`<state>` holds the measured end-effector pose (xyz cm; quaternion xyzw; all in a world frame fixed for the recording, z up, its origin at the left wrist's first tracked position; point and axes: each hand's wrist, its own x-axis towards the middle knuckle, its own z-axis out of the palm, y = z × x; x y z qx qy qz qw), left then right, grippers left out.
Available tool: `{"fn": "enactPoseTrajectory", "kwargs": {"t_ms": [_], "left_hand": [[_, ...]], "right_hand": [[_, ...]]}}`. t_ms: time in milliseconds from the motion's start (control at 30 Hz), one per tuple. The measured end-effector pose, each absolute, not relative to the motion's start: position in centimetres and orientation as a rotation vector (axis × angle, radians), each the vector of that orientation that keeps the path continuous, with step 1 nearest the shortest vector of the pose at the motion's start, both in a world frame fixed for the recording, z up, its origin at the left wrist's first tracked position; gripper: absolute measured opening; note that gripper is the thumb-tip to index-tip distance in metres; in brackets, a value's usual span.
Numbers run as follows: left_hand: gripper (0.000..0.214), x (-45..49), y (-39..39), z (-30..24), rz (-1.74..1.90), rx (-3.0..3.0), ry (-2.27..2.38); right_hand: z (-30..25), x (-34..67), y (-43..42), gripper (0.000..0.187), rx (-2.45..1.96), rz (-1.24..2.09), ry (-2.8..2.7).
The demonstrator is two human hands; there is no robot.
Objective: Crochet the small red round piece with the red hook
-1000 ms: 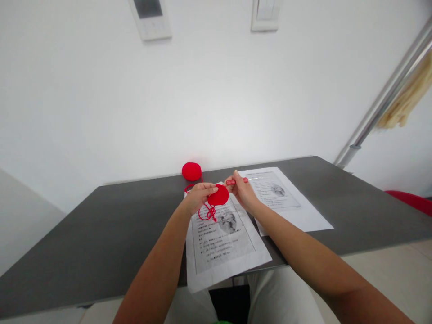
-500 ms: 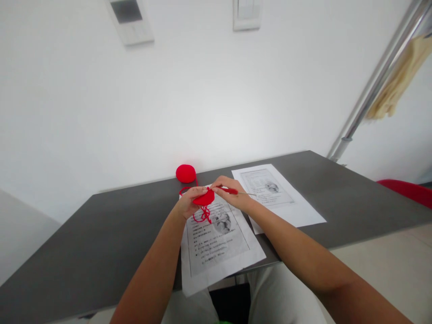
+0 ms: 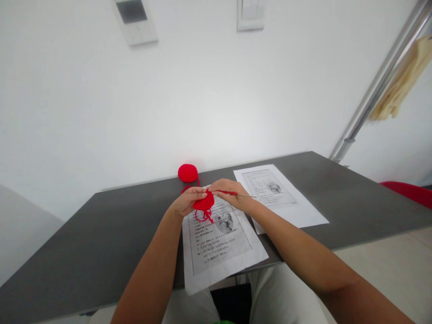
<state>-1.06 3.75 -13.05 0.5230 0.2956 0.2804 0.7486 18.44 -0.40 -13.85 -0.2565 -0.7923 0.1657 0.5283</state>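
Behind one dark grey surface (image 3: 118, 234) rises a white wall (image 3: 216, 99), with one metal pole (image 3: 381, 92) slanting at the right. Two printed sheets lie on the surface: a nearer sheet (image 3: 232, 249), overhanging the front edge, and a farther sheet (image 3: 300, 213) to its right. Two bare hands work close together: the left hand (image 3: 185, 201) pinches one red yarn piece (image 3: 203, 202) above the nearer sheet; the right hand (image 3: 232, 185) holds one slim red-handled tool (image 3: 230, 192), fingers bunched. One red yarn ball (image 3: 187, 173) sits near the wall.

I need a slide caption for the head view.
Left hand holding round red yarn piece, right hand holding slim red-handled metal tool.
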Motion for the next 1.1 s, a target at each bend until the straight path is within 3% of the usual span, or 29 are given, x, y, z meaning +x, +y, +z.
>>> {"fn": "enactPoseTrajectory", "kwargs": {"t_ms": [300, 833, 1100], "left_hand": [[0.025, 0.0, 3.5, -12.9, 0.709, 1.178, 0.758], [0.045, 0.6, 4.0, -13.6, 1.028, 1.301, 0.82], [0.027, 0.9, 3.6, -13.1, 1.168, 1.377, 0.875]], "right_hand": [[-14.0, 18.5, -0.2, 0.015, -0.768, 0.535, -1.785], [-13.7, 18.3, 0.0, 0.014, -0.872, 0.544, -1.73], [-13.5, 18.2, -0.2, 0.016, -0.89, 0.62, -1.718]]}}
